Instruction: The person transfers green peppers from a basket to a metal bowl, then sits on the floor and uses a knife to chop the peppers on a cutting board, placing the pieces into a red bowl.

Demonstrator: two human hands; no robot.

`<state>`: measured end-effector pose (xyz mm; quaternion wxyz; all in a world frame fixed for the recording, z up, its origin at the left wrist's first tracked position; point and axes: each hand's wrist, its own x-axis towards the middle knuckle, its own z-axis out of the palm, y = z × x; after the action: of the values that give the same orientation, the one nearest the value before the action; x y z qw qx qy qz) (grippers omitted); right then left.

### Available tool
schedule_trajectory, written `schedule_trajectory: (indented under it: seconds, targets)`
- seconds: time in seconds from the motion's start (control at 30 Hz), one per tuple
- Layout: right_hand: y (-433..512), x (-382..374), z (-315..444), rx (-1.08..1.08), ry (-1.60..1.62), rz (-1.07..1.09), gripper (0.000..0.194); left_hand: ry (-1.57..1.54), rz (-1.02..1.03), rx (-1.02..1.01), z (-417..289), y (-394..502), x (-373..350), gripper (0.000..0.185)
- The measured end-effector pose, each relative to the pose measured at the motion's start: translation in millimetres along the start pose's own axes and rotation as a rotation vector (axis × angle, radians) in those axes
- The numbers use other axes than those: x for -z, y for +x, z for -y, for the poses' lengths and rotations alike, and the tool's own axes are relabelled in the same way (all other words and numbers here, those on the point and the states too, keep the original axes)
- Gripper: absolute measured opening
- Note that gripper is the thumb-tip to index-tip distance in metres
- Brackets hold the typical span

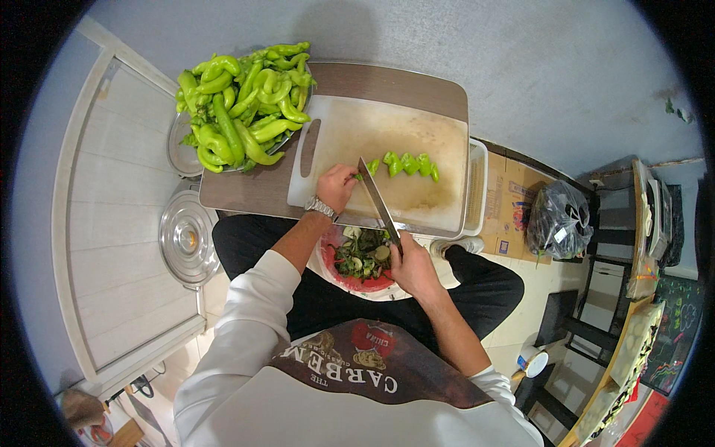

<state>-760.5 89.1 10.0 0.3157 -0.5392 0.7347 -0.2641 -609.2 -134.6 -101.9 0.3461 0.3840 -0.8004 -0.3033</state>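
My left hand (pixel 335 187), with a metal watch at the wrist, presses the end of a green pepper (pixel 372 166) on the white plastic cutting board (pixel 346 128). My right hand (pixel 412 265) grips the handle of a kitchen knife (pixel 379 201), whose blade lies across the pepper beside my left fingertips. Several cut pepper pieces (pixel 410 164) lie in a row to the right of the blade. At the board's upper left, a heap of long green peppers (pixel 240 109) fills a metal bowl.
A red-lined bin (pixel 366 284) of vegetable scraps stands between my knees, under the table's (pixel 246 193) near edge. A lidded steel pot (pixel 189 237) is at left. A white plastic basket (pixel 476 190), flattened cardboard (pixel 505 207) and a black plastic bag (pixel 558 218) are at right.
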Motion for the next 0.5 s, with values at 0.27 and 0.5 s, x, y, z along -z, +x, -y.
schedule_trajectory:
  seconds: [0.27, 0.5]
  targets:
    - [64, -27, 8, -0.024, -0.271, 0.062, 0.025, 0.276, 0.116, -0.048, 26, 12, -9, 0.002]
    - [82, -20, -18, -0.121, -0.031, -0.061, 0.025, 0.169, 0.107, 0.102, 10, 11, -11, 0.004]
